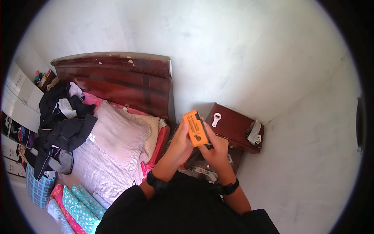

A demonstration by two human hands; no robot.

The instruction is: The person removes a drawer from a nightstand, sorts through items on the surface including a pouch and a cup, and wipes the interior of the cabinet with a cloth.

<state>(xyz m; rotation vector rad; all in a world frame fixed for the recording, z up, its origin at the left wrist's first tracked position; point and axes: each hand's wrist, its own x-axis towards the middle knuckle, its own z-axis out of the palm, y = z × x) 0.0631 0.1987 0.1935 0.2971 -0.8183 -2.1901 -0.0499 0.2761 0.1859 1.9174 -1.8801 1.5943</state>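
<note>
Between both hands, in front of my chest, is a small orange box (pixel 195 128) with dark print and a black patch at its upper corner. My left hand (pixel 181 141) grips the box along its left side. Around its right side and lower edge are the fingers of my right hand (pixel 215 149). Parts of the fingers are hidden behind the box. Just beyond, on the dark red nightstand (pixel 233 130), lies a white flat object with a dark opening (pixel 216 119), shaped like a bottle opener.
A crumpled clear plastic bag (pixel 254 132) lies at the nightstand's right end. Below are cables and a white power strip (pixel 204 172). On the left stands a bed with a wooden headboard (pixel 117 78), a pink pillow (pixel 119 132), dark clothes (pixel 66 130) and rolled bedding (pixel 81 204).
</note>
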